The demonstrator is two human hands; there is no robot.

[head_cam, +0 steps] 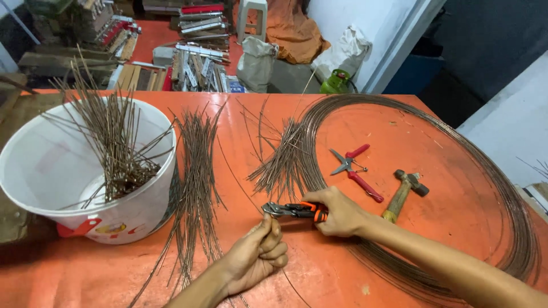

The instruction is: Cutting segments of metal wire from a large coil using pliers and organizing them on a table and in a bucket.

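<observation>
The pliers [294, 210] sit gripped in the right hand [338, 214], the left hand [264, 246] pinches thin wire, with bare tabletop [103, 268] near the front edge.

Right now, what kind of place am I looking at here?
Probably a small metalwork or craft workshop. The orange worktable carries a large coil of thin brown wire, a white plastic bucket of cut wire lengths and a wooden-handled hammer, and the right hand grips orange-handled pliers.
</observation>
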